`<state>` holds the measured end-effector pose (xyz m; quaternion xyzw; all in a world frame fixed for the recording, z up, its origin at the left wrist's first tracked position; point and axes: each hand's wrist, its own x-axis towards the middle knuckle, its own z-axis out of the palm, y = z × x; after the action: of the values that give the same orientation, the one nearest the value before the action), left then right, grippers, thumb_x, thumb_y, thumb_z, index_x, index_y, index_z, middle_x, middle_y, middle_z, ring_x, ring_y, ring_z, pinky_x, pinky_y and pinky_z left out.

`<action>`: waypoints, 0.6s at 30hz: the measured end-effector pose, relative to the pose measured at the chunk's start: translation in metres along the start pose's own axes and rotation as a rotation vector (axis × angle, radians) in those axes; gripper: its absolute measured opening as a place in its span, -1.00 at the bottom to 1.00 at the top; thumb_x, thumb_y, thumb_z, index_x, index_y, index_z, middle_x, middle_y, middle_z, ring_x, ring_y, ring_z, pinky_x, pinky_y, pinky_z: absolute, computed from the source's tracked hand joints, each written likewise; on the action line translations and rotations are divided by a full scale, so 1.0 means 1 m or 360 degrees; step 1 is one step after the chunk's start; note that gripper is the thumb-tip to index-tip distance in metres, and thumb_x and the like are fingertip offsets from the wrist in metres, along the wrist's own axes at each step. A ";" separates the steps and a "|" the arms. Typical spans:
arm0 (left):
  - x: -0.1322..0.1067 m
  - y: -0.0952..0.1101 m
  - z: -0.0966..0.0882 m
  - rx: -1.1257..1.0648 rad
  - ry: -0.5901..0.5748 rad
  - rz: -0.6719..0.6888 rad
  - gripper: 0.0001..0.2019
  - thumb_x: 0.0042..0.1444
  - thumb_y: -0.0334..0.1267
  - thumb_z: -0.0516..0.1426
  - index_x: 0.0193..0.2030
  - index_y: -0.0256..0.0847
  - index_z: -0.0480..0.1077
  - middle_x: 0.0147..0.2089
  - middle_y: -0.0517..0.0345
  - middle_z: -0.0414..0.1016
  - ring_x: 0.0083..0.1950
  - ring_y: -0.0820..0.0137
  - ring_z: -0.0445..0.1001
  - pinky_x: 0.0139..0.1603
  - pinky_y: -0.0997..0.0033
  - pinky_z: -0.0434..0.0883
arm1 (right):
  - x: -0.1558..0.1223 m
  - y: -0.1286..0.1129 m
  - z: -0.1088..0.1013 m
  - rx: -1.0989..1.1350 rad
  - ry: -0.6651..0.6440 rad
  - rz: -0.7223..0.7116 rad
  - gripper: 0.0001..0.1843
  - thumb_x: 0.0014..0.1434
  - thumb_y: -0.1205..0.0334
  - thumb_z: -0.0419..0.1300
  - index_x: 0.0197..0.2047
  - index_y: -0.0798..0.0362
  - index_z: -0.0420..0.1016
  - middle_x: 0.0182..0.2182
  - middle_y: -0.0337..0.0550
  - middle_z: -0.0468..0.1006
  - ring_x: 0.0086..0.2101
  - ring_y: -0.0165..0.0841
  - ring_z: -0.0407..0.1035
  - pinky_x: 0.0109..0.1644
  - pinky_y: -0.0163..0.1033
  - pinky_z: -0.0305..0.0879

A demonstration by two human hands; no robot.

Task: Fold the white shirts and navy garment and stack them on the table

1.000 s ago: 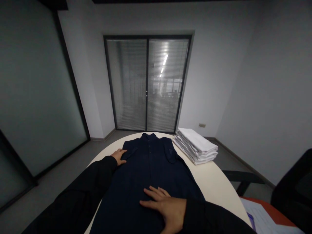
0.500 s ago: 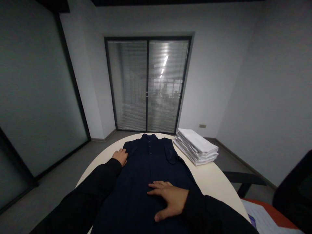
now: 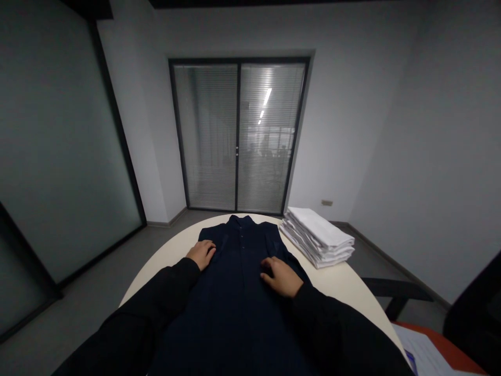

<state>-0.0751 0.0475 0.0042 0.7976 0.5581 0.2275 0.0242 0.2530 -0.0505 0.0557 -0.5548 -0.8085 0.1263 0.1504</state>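
A dark navy shirt [image 3: 235, 292] lies flat and buttoned on the pale round table [image 3: 344, 284], collar pointing away from me. My left hand [image 3: 201, 254] rests palm down on the shirt's left shoulder edge, fingers together and flat. My right hand [image 3: 282, 275] lies on the shirt's right chest area, fingers curled slightly against the cloth. Both arms wear black sleeves. Neither hand holds anything lifted.
A stack of folded white garments [image 3: 319, 236] sits at the table's far right. A dark chair [image 3: 473, 318] and an orange surface with papers [image 3: 426, 350] are at the right. Sliding glass doors with blinds [image 3: 238, 136] stand beyond the table.
My right hand slid forward up the shirt from the belly area to the right chest. My left hand shifted slightly inward onto the shoulder.
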 end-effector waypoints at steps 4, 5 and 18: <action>-0.004 -0.018 0.015 -0.0006 0.0016 -0.0021 -0.68 0.28 -0.20 -0.04 -0.07 -0.22 0.50 0.12 -0.08 0.44 0.19 0.16 0.36 0.24 0.10 0.25 | 0.030 0.023 0.003 -0.0311 0.0224 0.0397 -0.49 0.22 0.03 0.10 0.18 0.08 0.31 -0.06 0.10 0.48 -0.07 -0.14 0.39 0.01 -0.12 0.22; -0.006 -0.021 0.018 -0.0019 0.0009 0.0002 -0.69 0.28 -0.20 -0.03 -0.07 -0.19 0.51 0.10 -0.06 0.46 0.18 0.17 0.37 0.24 0.11 0.26 | 0.036 0.027 0.004 -0.0372 0.0236 0.0478 -0.44 0.22 -0.02 0.09 0.22 0.05 0.27 -0.06 0.12 0.48 -0.05 -0.10 0.37 0.01 -0.09 0.20; -0.014 -0.045 0.014 -0.0227 0.0360 -0.0127 -0.60 0.07 -0.37 0.03 0.08 -0.22 0.35 0.15 -0.05 0.38 0.17 0.22 0.37 0.23 0.18 0.32 | 0.061 0.049 0.026 0.0237 0.0301 -0.0185 -0.38 0.15 0.37 0.07 0.30 0.01 0.19 0.12 -0.11 0.42 0.07 -0.31 0.29 0.19 -0.17 0.14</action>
<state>-0.1135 0.0546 -0.0261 0.7402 0.5711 0.3539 0.0267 0.2643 0.0226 0.0195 -0.5038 -0.8099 0.1242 0.2736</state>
